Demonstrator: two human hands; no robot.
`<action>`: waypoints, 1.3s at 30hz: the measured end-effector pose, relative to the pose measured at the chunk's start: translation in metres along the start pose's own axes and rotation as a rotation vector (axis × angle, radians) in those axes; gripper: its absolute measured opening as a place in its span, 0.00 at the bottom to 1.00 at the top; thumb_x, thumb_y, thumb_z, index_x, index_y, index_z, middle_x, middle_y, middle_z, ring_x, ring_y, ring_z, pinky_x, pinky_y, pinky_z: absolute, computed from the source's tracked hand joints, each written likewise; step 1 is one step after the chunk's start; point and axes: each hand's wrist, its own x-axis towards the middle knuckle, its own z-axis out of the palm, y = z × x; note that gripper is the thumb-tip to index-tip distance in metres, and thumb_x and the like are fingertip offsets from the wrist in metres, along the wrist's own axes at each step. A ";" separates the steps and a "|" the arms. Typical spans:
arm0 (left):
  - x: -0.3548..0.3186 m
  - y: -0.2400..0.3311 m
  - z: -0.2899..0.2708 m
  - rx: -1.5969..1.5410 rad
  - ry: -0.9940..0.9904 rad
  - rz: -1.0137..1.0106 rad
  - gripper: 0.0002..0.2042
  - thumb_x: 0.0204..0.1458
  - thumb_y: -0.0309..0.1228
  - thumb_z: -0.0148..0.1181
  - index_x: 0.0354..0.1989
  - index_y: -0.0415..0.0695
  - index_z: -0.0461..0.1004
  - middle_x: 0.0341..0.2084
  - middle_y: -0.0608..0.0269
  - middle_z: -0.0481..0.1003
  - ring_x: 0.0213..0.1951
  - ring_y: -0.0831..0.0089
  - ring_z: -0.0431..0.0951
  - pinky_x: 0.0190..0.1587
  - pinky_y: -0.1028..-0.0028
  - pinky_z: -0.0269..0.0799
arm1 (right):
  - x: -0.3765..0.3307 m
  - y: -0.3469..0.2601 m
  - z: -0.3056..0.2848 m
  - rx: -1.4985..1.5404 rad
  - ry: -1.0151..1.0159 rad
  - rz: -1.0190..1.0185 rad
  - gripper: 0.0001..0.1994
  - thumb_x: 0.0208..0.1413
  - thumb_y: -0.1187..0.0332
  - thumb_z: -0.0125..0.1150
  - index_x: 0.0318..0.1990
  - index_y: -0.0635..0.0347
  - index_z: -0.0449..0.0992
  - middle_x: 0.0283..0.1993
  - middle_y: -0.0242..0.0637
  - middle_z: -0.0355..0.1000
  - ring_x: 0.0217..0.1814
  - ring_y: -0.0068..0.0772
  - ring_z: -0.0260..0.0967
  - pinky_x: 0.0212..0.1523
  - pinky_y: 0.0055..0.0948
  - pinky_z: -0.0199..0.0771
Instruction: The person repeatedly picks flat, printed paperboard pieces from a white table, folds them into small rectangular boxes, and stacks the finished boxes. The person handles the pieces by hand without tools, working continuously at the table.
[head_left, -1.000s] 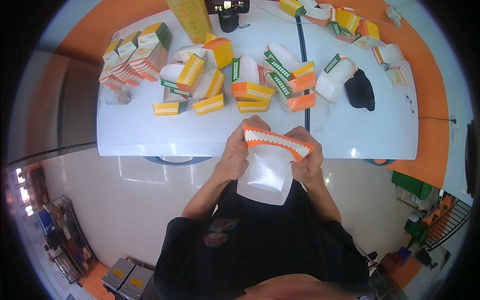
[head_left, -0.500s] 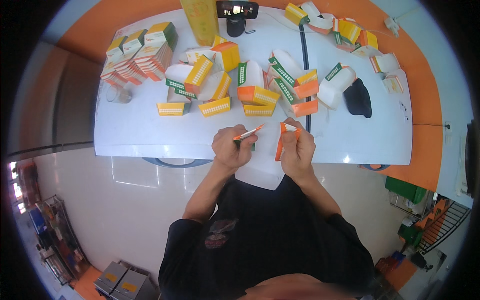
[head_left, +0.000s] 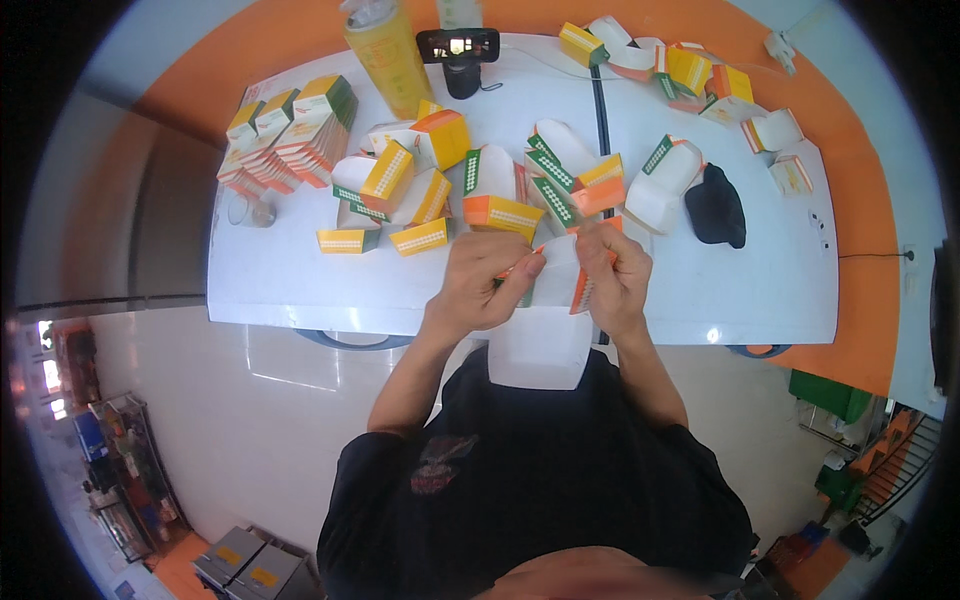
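Observation:
Between my hands, over the table's front edge, is a partly folded paper food box [head_left: 540,345] with a white inside and orange and green side flaps. My left hand [head_left: 482,282] is closed on its left flap, thumb pressed inward. My right hand [head_left: 613,275] grips the right orange flap between thumb and fingers. The box's white lid panel hangs toward my body. Just beyond my hands, several folded boxes in white, green, yellow and orange, such as a yellow and orange one [head_left: 504,213], stand or lean on one another.
Stacks of flat box blanks [head_left: 305,140] stand at the table's far left, near a clear glass [head_left: 248,210]. At the back are a yellow cylinder [head_left: 392,65] and a phone [head_left: 458,46] on a stand. A black cap [head_left: 716,207] lies right, with more boxes [head_left: 690,72] behind.
My hands have moved slightly outward and now pull the flaps wider. The white panel has opened out squarer, with its edges raised. The whole view has shifted a little.

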 end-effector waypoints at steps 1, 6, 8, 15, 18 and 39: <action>0.002 0.004 0.006 -0.019 -0.033 -0.070 0.15 0.62 0.30 0.55 0.22 0.36 0.69 0.17 0.56 0.66 0.18 0.62 0.67 0.24 0.68 0.59 | 0.001 0.000 -0.007 0.006 0.001 0.057 0.10 0.65 0.71 0.58 0.36 0.71 0.77 0.26 0.35 0.72 0.26 0.23 0.68 0.29 0.23 0.65; 0.013 0.016 0.034 -0.142 -0.045 -0.239 0.12 0.59 0.26 0.57 0.23 0.36 0.70 0.17 0.57 0.67 0.20 0.64 0.67 0.25 0.68 0.61 | -0.002 -0.002 -0.036 0.057 0.003 -0.044 0.11 0.64 0.72 0.59 0.29 0.70 0.75 0.23 0.35 0.68 0.23 0.23 0.62 0.26 0.26 0.61; 0.017 0.018 0.044 -0.105 -0.059 -0.176 0.13 0.60 0.28 0.55 0.24 0.35 0.70 0.18 0.58 0.67 0.20 0.66 0.67 0.26 0.68 0.60 | -0.001 -0.002 -0.046 0.075 -0.007 -0.042 0.12 0.64 0.72 0.59 0.28 0.70 0.74 0.22 0.35 0.66 0.22 0.24 0.61 0.24 0.27 0.59; 0.027 0.015 0.086 -0.194 -0.077 -0.241 0.05 0.56 0.22 0.59 0.28 0.36 0.75 0.21 0.58 0.73 0.23 0.69 0.72 0.29 0.71 0.65 | -0.005 0.004 -0.086 -0.018 -0.019 0.023 0.11 0.64 0.74 0.58 0.27 0.69 0.73 0.22 0.36 0.67 0.22 0.24 0.61 0.24 0.27 0.59; 0.026 0.015 0.115 -0.238 0.024 -0.299 0.05 0.56 0.21 0.60 0.28 0.36 0.74 0.22 0.61 0.74 0.24 0.74 0.71 0.30 0.74 0.65 | -0.018 0.013 -0.103 0.033 0.010 0.054 0.10 0.63 0.74 0.60 0.29 0.69 0.75 0.23 0.35 0.69 0.24 0.23 0.65 0.26 0.25 0.63; 0.002 -0.036 0.101 -0.280 0.312 -0.663 0.16 0.64 0.34 0.59 0.53 0.37 0.73 0.48 0.57 0.78 0.45 0.73 0.76 0.50 0.72 0.71 | 0.164 0.214 -0.307 -0.365 0.259 0.106 0.28 0.57 0.64 0.71 0.62 0.65 0.71 0.59 0.47 0.74 0.60 0.36 0.72 0.60 0.33 0.70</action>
